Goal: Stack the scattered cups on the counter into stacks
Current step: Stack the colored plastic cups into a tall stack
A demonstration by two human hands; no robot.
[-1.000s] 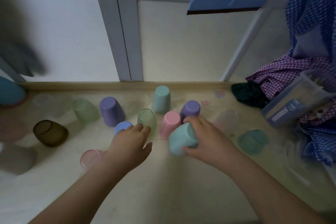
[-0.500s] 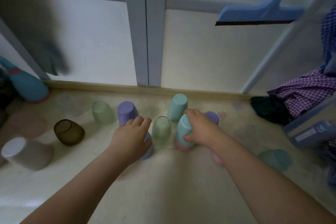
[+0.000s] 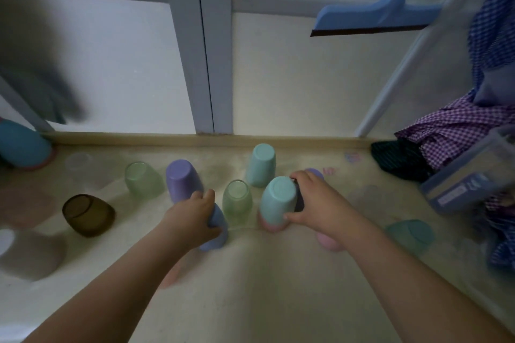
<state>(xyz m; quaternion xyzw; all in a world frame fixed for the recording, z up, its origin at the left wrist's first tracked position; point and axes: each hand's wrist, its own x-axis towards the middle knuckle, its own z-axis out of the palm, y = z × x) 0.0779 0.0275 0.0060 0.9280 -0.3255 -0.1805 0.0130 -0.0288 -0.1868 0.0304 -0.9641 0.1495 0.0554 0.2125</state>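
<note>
Gripping the sides of an upturned teal cup (image 3: 279, 199), the right hand (image 3: 317, 203) has its fingers behind and its thumb in front, and that cup sits nested over a pink cup (image 3: 271, 227) whose rim shows beneath it on the bench (image 3: 250, 287). Just to the left, the left hand (image 3: 192, 220) is closed around an upturned blue cup (image 3: 216, 231) that stands on the bench. Between the two hands stands a clear green cup (image 3: 237, 202), upside down. Behind it is a second teal cup (image 3: 262, 164), also upturned, near the back edge. A purple cup (image 3: 182, 179) and another clear green cup (image 3: 142, 179) stand side by side further left, and a brown translucent cup (image 3: 87, 214) lies tilted apart from them. A second purple cup (image 3: 315, 172) peeks out behind the right hand. Under the right forearm lies another pink cup (image 3: 328, 242), and a translucent teal cup (image 3: 409, 234) rests on its side to the right. A grey cup (image 3: 28, 253) lies at the left edge, blurred. Checked cloth (image 3: 457, 131) and a plastic box (image 3: 471, 178) crowd the right side
</note>
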